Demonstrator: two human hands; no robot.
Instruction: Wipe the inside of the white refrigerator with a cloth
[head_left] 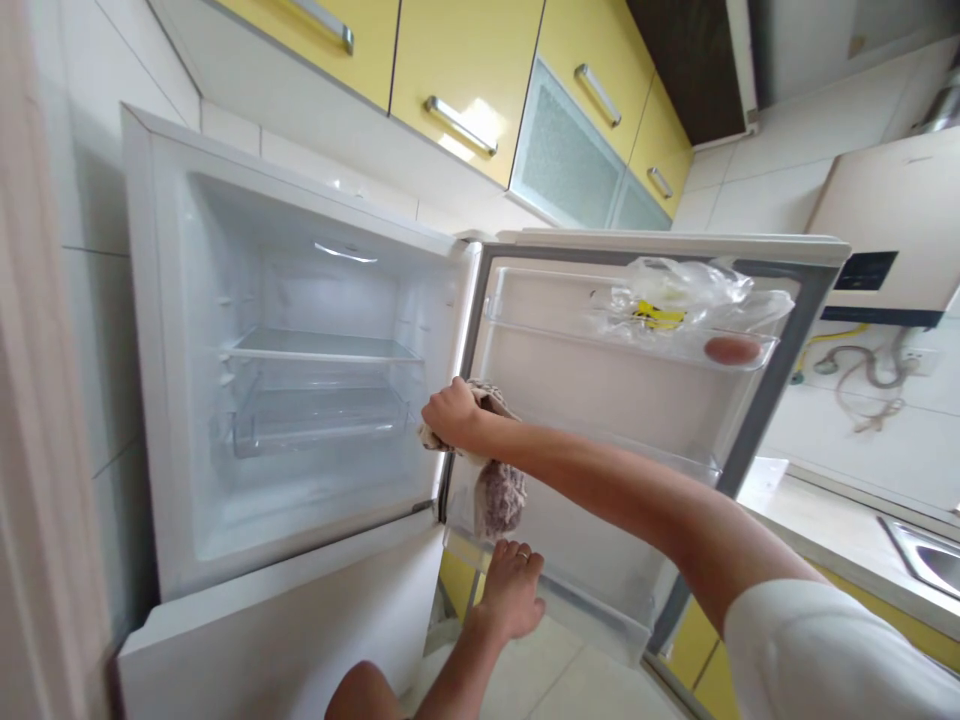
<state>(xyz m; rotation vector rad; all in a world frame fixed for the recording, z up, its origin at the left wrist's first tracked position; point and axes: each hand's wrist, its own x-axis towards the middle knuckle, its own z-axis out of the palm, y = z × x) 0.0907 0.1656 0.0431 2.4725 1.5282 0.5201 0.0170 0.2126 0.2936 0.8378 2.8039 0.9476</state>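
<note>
Between a white refrigerator (169,400) and its open door (592,375), the right hand (450,412) is tightly clutching a mottled brown-and-beige cloth (501,498), seemingly wiping; next likely calls for firm pressure. The left hand's (512,590) grip is unclear.

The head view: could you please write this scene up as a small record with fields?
Fridge: upper compartment open; glass shelf and clear drawer inside
Door: swung open; plastic bag at its top rack
Right hand: cloth in its grip, near the door's hinge side
Left hand: below the cloth, ring on one finger; contact unclear
</note>
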